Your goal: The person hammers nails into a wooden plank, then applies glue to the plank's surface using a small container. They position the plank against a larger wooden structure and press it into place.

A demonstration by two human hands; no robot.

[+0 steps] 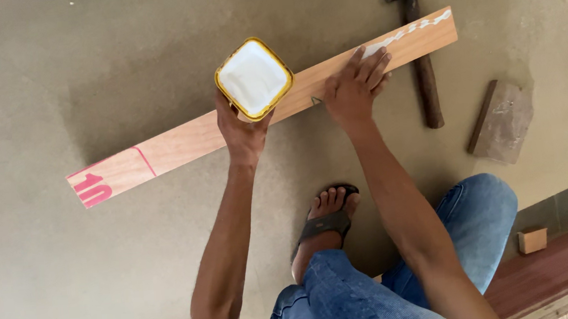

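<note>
A long narrow wooden strip (181, 139) lies diagonally on the floor, with red markings at its left end. White glue runs in a squiggly line along its right end (415, 29). My left hand (241, 126) grips a square yellow-rimmed tub of white glue (254, 78), held above the strip's middle. My right hand (356, 86) lies flat on the strip, fingers spread onto the white glue near the right end.
A hammer (419, 54) with a dark wooden handle lies past the strip at the upper right. A flat stone block (501, 122) sits to the right. A small wooden block (532, 240) rests near a reddish step edge. My sandalled foot (326, 220) and jeans-clad knees are below.
</note>
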